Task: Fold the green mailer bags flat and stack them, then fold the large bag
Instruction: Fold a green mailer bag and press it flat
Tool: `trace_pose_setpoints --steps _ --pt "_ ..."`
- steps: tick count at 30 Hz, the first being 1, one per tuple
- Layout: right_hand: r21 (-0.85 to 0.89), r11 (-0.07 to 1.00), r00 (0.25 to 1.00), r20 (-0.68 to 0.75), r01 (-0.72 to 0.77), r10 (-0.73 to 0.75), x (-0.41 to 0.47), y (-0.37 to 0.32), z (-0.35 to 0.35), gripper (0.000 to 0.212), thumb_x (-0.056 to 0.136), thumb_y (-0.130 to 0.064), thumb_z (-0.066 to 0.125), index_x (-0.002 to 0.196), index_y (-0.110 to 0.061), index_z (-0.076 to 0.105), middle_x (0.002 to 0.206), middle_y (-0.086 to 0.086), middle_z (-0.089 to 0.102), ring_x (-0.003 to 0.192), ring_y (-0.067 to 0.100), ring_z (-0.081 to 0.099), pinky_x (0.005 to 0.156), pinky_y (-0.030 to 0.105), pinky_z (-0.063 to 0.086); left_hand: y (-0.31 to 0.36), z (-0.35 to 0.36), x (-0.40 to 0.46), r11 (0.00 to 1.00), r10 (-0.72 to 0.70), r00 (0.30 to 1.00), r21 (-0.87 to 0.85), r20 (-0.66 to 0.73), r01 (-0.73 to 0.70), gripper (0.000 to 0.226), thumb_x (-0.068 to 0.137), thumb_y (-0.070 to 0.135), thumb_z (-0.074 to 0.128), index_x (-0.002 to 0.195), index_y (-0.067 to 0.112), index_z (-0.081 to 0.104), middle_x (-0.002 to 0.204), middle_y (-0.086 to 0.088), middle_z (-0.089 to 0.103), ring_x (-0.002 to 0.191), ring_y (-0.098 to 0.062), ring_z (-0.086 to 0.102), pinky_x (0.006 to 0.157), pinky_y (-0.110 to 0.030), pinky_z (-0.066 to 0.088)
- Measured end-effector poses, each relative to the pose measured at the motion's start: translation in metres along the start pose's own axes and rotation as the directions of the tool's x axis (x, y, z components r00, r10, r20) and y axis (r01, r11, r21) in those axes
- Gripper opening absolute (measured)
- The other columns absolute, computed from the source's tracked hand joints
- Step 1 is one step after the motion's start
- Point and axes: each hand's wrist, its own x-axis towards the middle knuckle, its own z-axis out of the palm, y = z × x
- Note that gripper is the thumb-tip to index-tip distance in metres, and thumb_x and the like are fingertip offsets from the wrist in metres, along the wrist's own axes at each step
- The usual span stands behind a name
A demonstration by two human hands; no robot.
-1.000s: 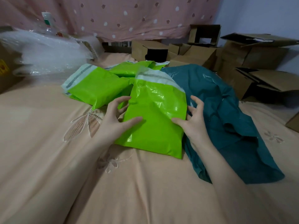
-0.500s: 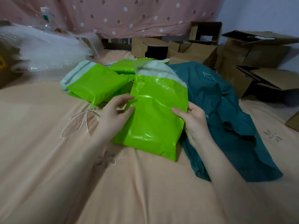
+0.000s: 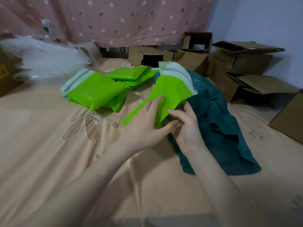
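Observation:
A bright green mailer bag with a white flap is raised at a tilt above the bed, flap end up. My left hand lies on its lower front with the fingers straight. At the bag's lower right edge, my right hand pinches it, thumb in front and fingers behind. The large dark teal bag lies crumpled on the bed under and right of my right hand. More green mailer bags sit in a loose pile to the left, with others behind them.
All this rests on a peach embroidered bedcover. Bubble wrap is heaped at the back left. Open cardboard boxes crowd the back and right, one box by the right edge. A pink dotted curtain hangs behind.
The green mailer bag lay flat between both hands; now it is lifted and swung to the right over the teal bag. My left hand has crossed toward my right hand.

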Motion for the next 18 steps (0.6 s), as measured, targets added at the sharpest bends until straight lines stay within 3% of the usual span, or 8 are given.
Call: trace_pose_setpoints --steps 4,7,9,13,16,18 --pt "0.056 0.998 0.991 0.132 -0.043 0.036 -0.009 -0.004 -0.003 0.045 0.064 0.005 0.042 0.104 -0.008 0.058 0.104 0.011 0.061 0.096 0.025 0.057 0.084 0.033 0.045 -0.002 -0.004 0.002 0.992 0.037 0.991 -0.116 -0.125 -0.052 0.066 0.077 0.049 0.06 0.133 0.021 0.041 0.126 0.004 0.052 0.116 -0.006 0.05 0.094 -0.021 0.04" --pt "-0.037 0.999 0.992 0.124 -0.03 0.034 -0.01 -0.009 -0.005 0.044 0.066 0.005 0.045 0.103 -0.01 0.061 0.108 0.006 0.066 0.102 0.019 0.061 0.095 0.038 0.046 0.0 -0.011 0.003 0.977 0.009 0.973 -0.203 -0.229 -0.057 0.031 0.085 0.022 0.062 0.115 0.021 0.055 0.107 0.007 0.063 0.098 -0.001 0.059 0.08 -0.02 0.046" --pt "-0.141 0.99 0.998 0.056 -0.004 0.012 -0.007 -0.013 -0.006 0.038 0.075 0.009 0.049 0.103 -0.014 0.061 0.112 0.005 0.066 0.108 0.018 0.062 0.097 0.041 0.049 -0.002 -0.018 0.003 0.977 -0.005 0.964 -0.206 -0.268 -0.052 0.015 0.091 0.017 0.057 0.105 0.022 0.061 0.09 0.01 0.065 0.083 -0.001 0.058 0.068 -0.014 0.042" --pt "-0.293 0.956 0.985 -0.152 0.03 -0.078 0.004 -0.019 -0.018 0.039 0.088 0.005 0.054 0.12 -0.017 0.052 0.121 0.0 0.055 0.109 0.016 0.057 0.087 0.032 0.051 -0.007 -0.035 0.0 0.949 -0.026 0.948 -0.306 -0.316 -0.075 0.016 0.092 0.022 0.054 0.085 0.035 0.057 0.073 0.024 0.059 0.072 0.007 0.052 0.064 -0.01 0.037" --pt "-0.406 0.914 0.985 -0.168 -0.024 -0.048 0.015 -0.024 -0.024 0.054 0.087 -0.009 0.062 0.136 -0.019 0.041 0.132 -0.004 0.049 0.12 0.011 0.05 0.091 0.025 0.044 -0.008 -0.044 0.0 0.886 -0.145 0.938 -0.463 -0.315 -0.019 0.022 0.093 0.018 0.056 0.074 0.029 0.057 0.06 0.025 0.059 0.06 0.01 0.052 0.057 -0.009 0.039" --pt "-0.447 0.893 0.994 -0.105 -0.048 0.0 0.02 -0.028 -0.024 0.054 0.088 -0.014 0.063 0.137 -0.019 0.041 0.132 -0.005 0.053 0.118 0.008 0.053 0.088 0.02 0.044 -0.01 -0.049 0.001 0.813 -0.257 0.923 -0.581 -0.286 0.046 0.019 0.091 0.02 0.057 0.072 0.024 0.06 0.057 0.02 0.062 0.058 0.007 0.054 0.056 -0.014 0.044"
